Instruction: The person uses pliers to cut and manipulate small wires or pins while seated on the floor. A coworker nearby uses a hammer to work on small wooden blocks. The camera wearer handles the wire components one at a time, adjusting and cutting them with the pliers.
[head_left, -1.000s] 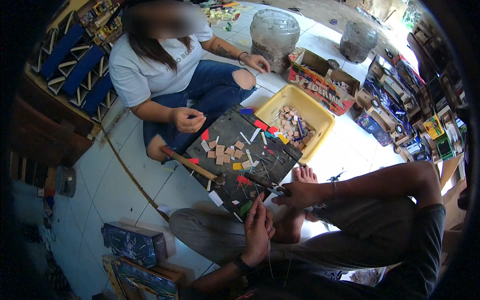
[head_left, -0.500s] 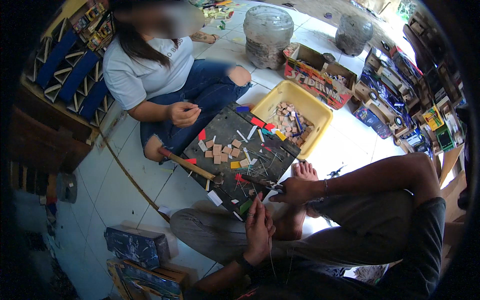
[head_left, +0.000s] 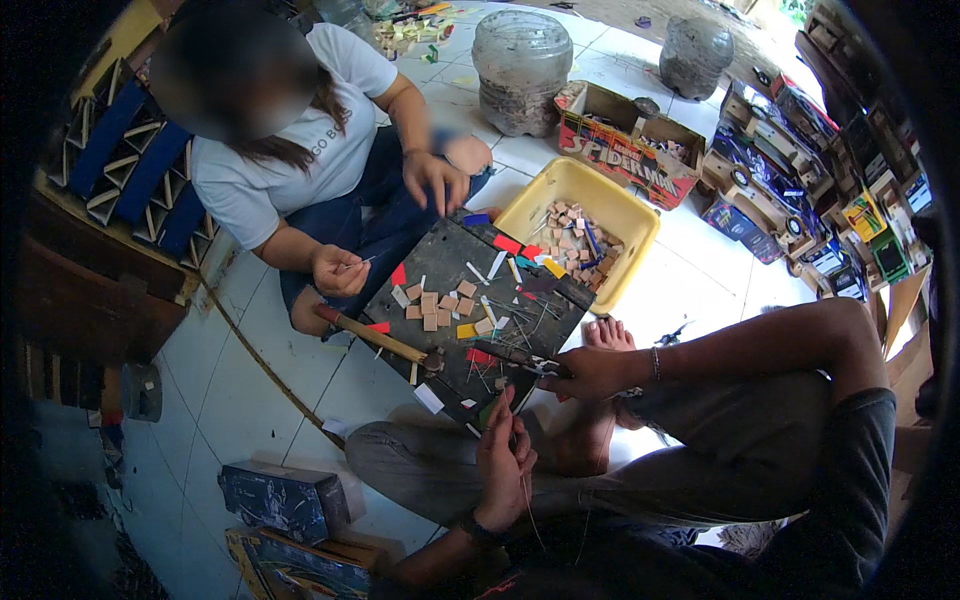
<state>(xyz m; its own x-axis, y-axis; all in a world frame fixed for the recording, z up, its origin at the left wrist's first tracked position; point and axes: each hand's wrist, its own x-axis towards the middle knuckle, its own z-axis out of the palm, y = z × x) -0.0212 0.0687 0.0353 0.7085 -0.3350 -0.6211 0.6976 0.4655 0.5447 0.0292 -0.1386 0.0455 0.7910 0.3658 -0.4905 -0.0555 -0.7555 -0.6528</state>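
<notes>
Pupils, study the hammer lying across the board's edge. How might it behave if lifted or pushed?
The hammer probably feels head-heavy, since its dark head looks metal and its handle wooden. Pressing the handle's overhanging end might tip it.

A thin, pale wire (head_left: pixel 528 500) trails, slightly bent, toward five o'clock; dark pliers (head_left: pixel 522 357) near its upper end point toward ten o'clock.

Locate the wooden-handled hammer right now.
In the head view, left of centre, the hammer lies across the left edge of the dark flat worktop, just below the tan square wooden blocks.
</notes>
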